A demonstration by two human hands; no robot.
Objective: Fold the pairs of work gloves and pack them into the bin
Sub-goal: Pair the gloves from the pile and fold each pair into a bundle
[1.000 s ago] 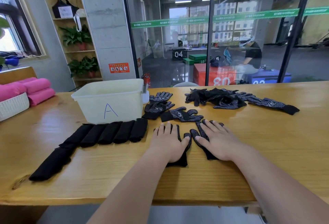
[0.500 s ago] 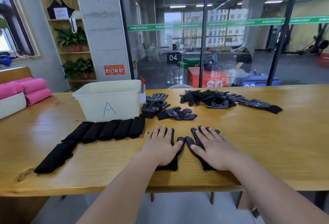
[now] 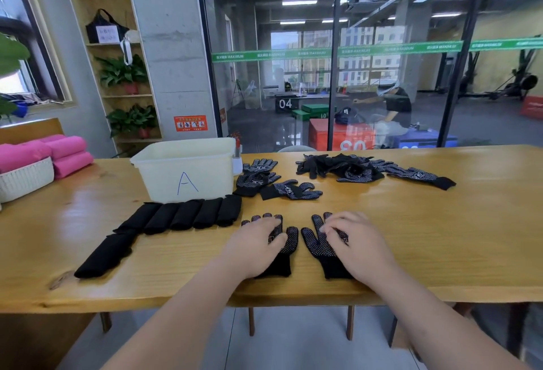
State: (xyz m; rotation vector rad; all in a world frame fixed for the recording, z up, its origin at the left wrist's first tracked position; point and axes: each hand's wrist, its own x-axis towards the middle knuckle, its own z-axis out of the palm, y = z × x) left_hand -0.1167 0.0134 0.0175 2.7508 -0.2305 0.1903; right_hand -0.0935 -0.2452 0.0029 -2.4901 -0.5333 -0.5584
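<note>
Two black work gloves with white grip dots lie flat side by side near the table's front edge, fingers pointing away from me. My left hand point(image 3: 255, 247) rests on the left glove point(image 3: 289, 241), fingers bent, and the glove's fingertips show beyond them. On the right glove point(image 3: 318, 241) lies my right hand point(image 3: 357, 244), its fingertips curled down onto the glove's palm. The pale plastic bin point(image 3: 164, 175) marked "A" stands at the back left. A row of folded black glove bundles point(image 3: 188, 215) lies in front of the bin, with one more bundle point(image 3: 105, 255) further left.
Three loose gloves point(image 3: 264, 180) lie right of the bin. A heap of loose gloves point(image 3: 349, 167) stretches along the back right. Pink rolls point(image 3: 69, 153) and a white basket point(image 3: 26, 178) sit at the far left. A glass wall stands behind the wooden table point(image 3: 440, 237).
Both hands have slid back toward me along the gloves, uncovering the glove fingers. My fingers went from flat and spread to bent. The view has dropped lower.
</note>
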